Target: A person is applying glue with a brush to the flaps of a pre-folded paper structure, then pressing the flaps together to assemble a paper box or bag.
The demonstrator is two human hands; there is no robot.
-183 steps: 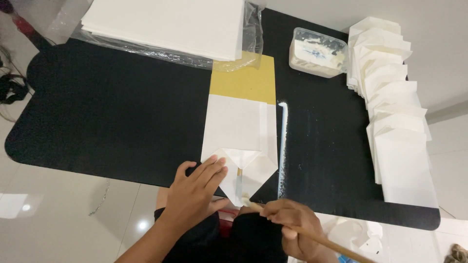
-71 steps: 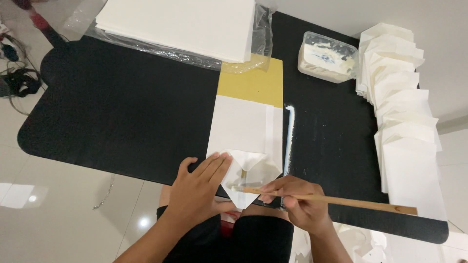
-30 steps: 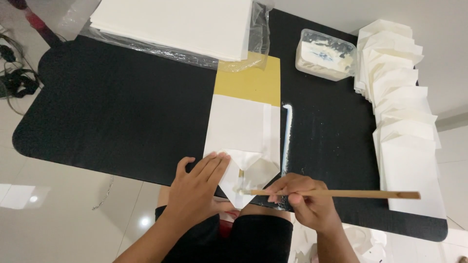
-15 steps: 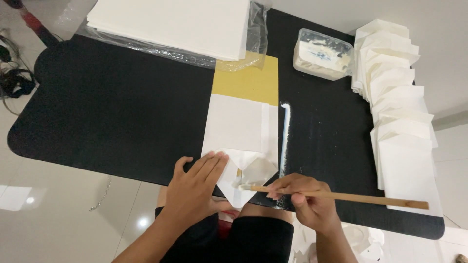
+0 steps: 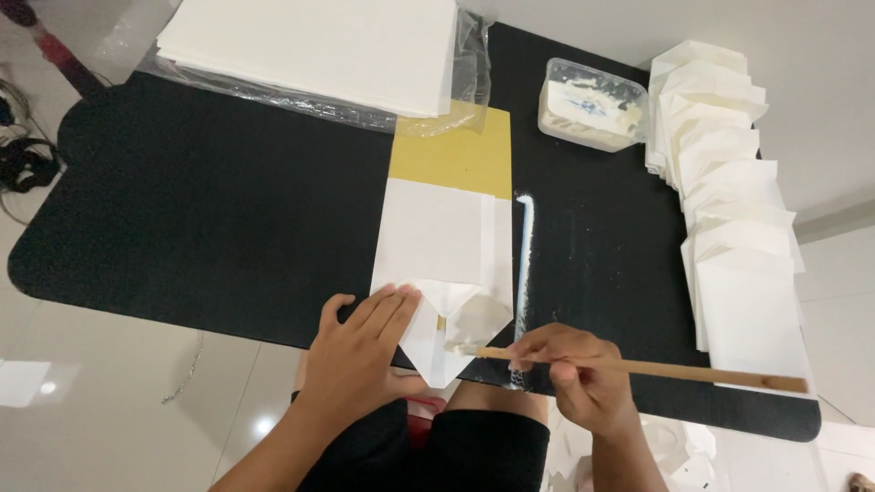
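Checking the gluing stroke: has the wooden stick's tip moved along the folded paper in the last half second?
No; the stick tip rests at the same flap of the folded paper, right hand gripping it.

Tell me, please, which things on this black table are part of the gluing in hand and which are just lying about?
In use:
left hand flat on the folded white paper
right hand holding the wooden stick to its flap
yellow board beneath
tub of paste

Lying about:
stack of white sheets
row of finished folded papers
cables on the floor

Black table point(image 5: 228, 219); white folded paper bag point(image 5: 437, 246) on mustard-yellow card point(image 5: 451, 159); light-brown wooden stick point(image 5: 656, 369).
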